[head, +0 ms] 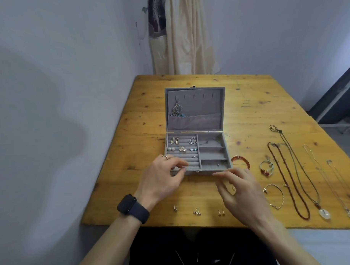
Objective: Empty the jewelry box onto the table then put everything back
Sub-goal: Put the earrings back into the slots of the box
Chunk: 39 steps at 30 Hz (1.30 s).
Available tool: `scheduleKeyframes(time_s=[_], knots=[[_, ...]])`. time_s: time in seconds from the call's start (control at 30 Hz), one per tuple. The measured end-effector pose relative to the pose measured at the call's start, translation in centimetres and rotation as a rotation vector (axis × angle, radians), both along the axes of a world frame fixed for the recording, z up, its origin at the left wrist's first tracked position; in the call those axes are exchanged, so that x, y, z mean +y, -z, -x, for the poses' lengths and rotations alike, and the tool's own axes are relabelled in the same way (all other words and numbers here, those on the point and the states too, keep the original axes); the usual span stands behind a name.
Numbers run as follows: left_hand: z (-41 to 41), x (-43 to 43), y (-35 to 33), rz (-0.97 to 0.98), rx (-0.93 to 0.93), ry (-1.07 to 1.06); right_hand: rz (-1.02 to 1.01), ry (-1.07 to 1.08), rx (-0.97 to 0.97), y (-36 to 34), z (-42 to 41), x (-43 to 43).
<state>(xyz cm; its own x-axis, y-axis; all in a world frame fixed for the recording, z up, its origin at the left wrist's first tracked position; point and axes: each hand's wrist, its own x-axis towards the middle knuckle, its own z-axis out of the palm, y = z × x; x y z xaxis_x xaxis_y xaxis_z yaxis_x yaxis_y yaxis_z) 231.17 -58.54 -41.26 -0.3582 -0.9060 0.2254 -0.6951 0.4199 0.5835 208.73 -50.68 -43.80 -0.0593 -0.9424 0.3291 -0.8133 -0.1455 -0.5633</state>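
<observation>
The grey velvet jewelry box [195, 104] stands open in the middle of the wooden table [146, 133]. Several earrings [182, 149] sit in its left ring rolls, and a dangling earring [177, 109] hangs in the lid. The right compartments look almost bare. My left hand [162, 178] hovers at the box's front left, thumb and fingertips pinched together over the front roll; whether they hold anything is hidden. My right hand [239, 191] is at the front right corner, fingers spread, nothing visibly in it. Three sets of small studs [196, 212] lie near the table's front edge.
Right of the box lie a red bead bracelet [241, 159], a corded bracelet [266, 167], a thin chain bracelet [275, 196] and several long necklaces [291, 183] reaching the front right edge. A wall runs along the table's left side. A curtain [183, 43] hangs behind.
</observation>
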Motion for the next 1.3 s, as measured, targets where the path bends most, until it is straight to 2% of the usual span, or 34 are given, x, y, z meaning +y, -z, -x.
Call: scheduleKeyframes(time_s=[0.1, 0.33, 0.8, 1.07, 1.3], knots=[[-0.7, 2.7, 0.5, 0.008, -0.028, 0.021, -0.040, -0.021, 0.013, 0.6, -0.7, 2.5], [-0.9, 6.3, 2.2, -0.013, -0.241, 0.105, -0.081, -0.051, 0.089, 2.0, -3.0, 5.0], [0.5, 7.1, 3.2, 0.068, -0.287, 0.089, -0.043, -0.014, 0.234, 2.3, -5.0, 4.7], [-0.7, 2.2, 0.4, 0.058, -0.169, -0.033, 0.020, 0.010, 0.121, 1.3, -3.8, 1.7], [0.1, -4.3, -0.7, -0.014, -0.322, -0.074, -0.012, 0.030, 0.084, -0.1, -3.0, -3.3]])
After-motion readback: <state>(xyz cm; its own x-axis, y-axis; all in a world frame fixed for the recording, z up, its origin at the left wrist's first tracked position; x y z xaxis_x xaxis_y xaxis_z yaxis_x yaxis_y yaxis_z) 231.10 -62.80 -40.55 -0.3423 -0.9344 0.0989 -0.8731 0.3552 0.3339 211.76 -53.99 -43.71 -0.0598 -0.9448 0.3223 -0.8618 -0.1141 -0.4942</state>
